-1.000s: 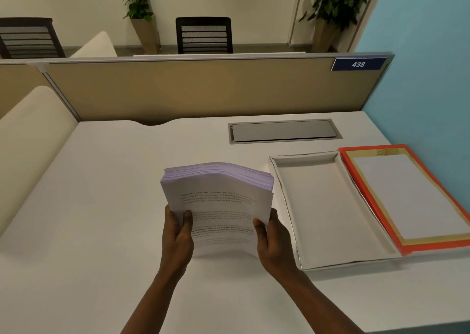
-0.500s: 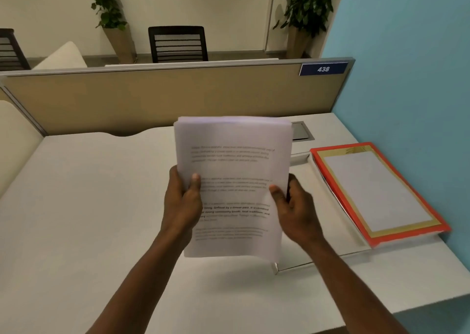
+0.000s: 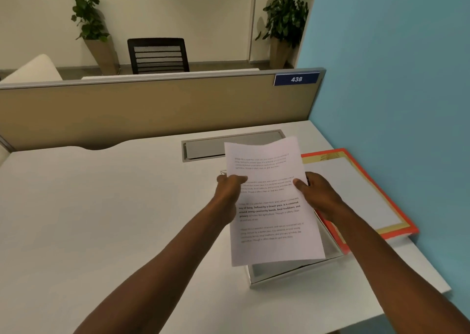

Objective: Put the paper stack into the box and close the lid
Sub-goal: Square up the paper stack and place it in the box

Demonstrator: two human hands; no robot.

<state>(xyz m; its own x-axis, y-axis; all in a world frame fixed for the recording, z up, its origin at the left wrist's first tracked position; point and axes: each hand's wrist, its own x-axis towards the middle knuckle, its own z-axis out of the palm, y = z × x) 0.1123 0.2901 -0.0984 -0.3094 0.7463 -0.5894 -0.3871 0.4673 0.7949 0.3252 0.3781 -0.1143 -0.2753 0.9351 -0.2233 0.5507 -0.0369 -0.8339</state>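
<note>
On the white desk (image 3: 101, 219) I see the open box (image 3: 292, 274) beside its orange-rimmed lid (image 3: 361, 181); the paper stack (image 3: 269, 201) hangs above the box, my left hand (image 3: 229, 193) and right hand (image 3: 318, 196) gripping its sides.

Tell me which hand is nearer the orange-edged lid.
Right. The right hand grips the paper stack on the edge beside the orange-edged lid, overlapping its near edge in view. The left hand holds the stack's far edge, away from the lid.
</note>
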